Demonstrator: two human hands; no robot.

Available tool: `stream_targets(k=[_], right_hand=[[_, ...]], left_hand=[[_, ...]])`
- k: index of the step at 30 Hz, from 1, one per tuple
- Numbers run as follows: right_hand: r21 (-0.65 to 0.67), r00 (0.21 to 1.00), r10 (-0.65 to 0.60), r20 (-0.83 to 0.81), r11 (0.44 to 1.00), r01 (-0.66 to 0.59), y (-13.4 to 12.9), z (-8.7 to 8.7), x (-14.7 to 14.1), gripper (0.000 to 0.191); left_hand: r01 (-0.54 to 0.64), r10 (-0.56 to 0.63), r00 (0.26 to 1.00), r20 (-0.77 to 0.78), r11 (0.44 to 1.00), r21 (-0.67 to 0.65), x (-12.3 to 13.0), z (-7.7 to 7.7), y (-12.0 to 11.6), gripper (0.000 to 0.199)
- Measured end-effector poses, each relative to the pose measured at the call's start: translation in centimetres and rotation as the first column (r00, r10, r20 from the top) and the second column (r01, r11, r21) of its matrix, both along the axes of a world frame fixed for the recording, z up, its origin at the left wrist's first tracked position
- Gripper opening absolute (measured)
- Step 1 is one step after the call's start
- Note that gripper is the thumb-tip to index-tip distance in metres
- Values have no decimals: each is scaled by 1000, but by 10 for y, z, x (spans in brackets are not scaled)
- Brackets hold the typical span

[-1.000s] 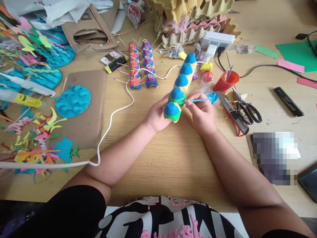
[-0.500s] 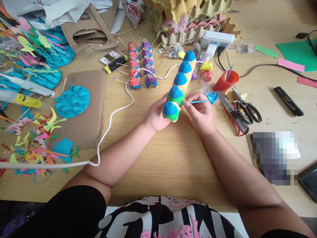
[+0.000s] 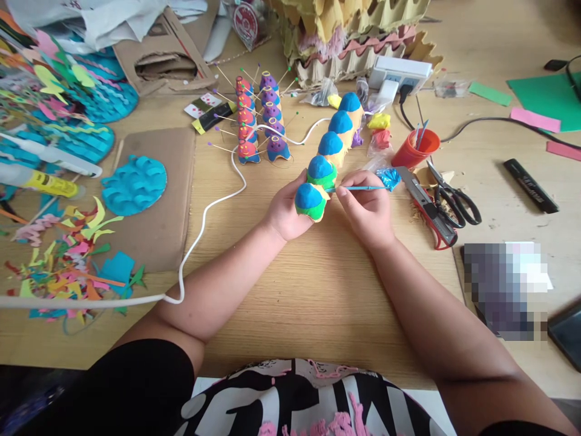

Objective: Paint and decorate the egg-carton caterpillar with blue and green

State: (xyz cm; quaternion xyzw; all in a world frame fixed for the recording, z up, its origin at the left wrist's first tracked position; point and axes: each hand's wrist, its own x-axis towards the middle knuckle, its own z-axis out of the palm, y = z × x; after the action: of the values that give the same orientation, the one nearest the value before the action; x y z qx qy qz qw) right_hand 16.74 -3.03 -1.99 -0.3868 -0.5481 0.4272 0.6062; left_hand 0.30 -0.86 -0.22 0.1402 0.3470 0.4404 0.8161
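Note:
My left hand [image 3: 290,210] is closed around the near end of an egg carton strip [image 3: 330,145], a row of several bumps with blue tops. Green covers the lower sides of the two nearest bumps; the farther ones are tan below the blue. In my right hand [image 3: 368,209] a thin blue stick [image 3: 361,188] is pinched between thumb and fingers. Its tip meets the strip's right side by the second bump, where the exact contact is hidden. Just beyond that hand lies a shiny blue clay packet [image 3: 389,178].
Two finished-looking bump rows, one red [image 3: 247,130] and one purple [image 3: 273,124], stand behind with pins sticking out. On the right are an orange cup [image 3: 415,151], a utility knife [image 3: 426,206] and scissors [image 3: 454,200]. A white cable [image 3: 202,221] crosses the left side, near paper scraps [image 3: 72,260].
The near end of the strip has tilted slightly to the left in my left hand. My right hand stays in place, with the stick turned a little flatter.

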Motion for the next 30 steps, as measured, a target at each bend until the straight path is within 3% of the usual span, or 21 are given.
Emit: stream_targets(k=[5, 11, 22, 30], right_hand=[[15, 999, -22, 31, 1000, 22, 0, -1, 1, 44], [-18, 998, 6, -70, 1000, -8, 1, 0, 0, 47], [-96, 986, 35, -162, 994, -51, 5, -8, 3, 50], [-212, 967, -4, -256, 976, -52, 19, -11, 14, 41]], left_hand=[[-4, 5, 999, 44, 1000, -17, 0, 2, 1, 25], [-10, 15, 997, 79, 998, -56, 1, 8, -2, 24], [21, -22, 999, 35, 999, 24, 2, 5, -4, 31], [-53, 55, 998, -13, 995, 89, 2, 2, -4, 20]])
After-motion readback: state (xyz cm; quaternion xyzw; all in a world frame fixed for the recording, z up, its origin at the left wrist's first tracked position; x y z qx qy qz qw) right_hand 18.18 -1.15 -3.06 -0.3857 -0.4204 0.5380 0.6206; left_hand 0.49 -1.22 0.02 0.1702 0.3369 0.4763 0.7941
